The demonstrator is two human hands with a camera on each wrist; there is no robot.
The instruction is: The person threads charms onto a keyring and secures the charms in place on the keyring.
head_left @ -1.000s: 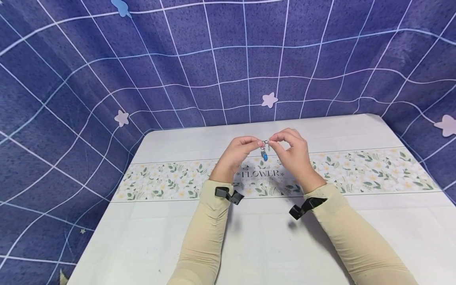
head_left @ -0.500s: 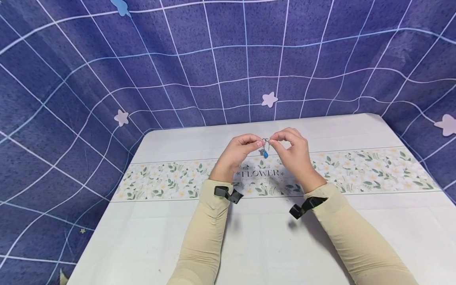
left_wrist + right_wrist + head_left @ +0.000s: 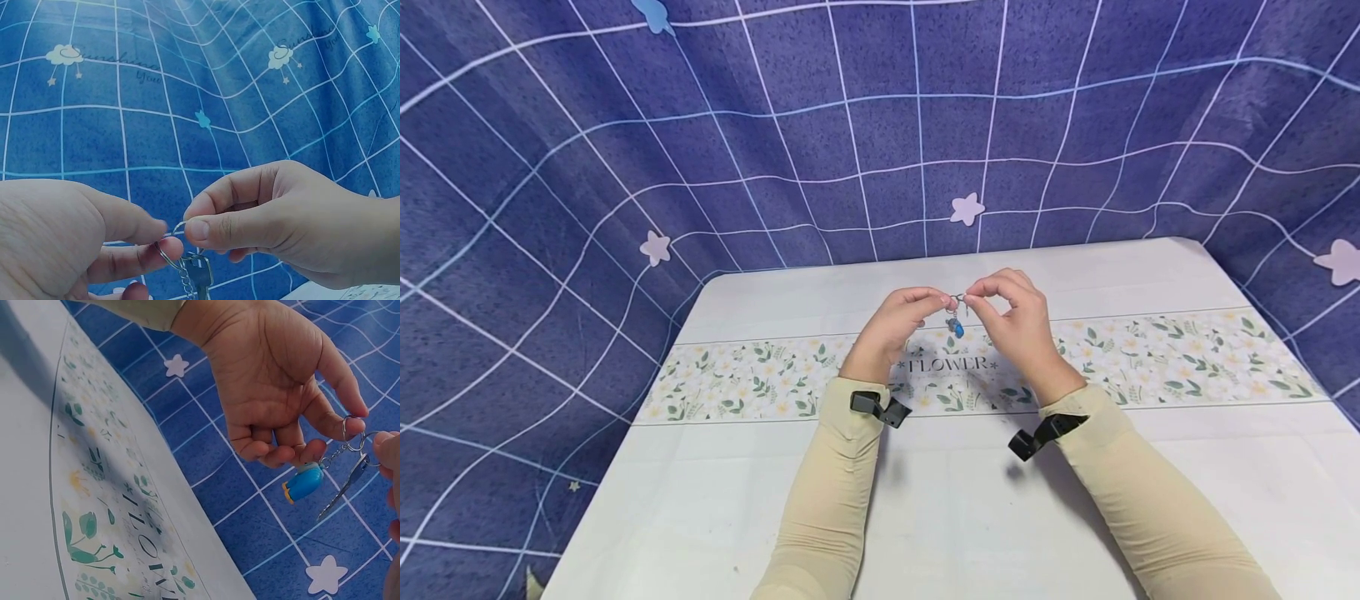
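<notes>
Above the table, my left hand pinches a metal key ring between thumb and index finger. A short chain hangs from it with a blue figure charm that has yellow feet. Facing it, my right hand pinches a second thin metal ring between thumb and forefinger. The two rings meet between the fingertips. A silver key dangles at the rings; which one carries it I cannot tell. In the right wrist view only the right hand's fingertips show at the edge.
Below the hands lies a white tablecloth with a floral band lettered FLOWER. A blue curtain with white grid lines and stars surrounds the table's back and sides. Black wrist cameras sit on both sleeves.
The blue charm has swung and turned slightly below the rings, rising a little, then dropping back. Both hands keep their pinch and have barely moved.
</notes>
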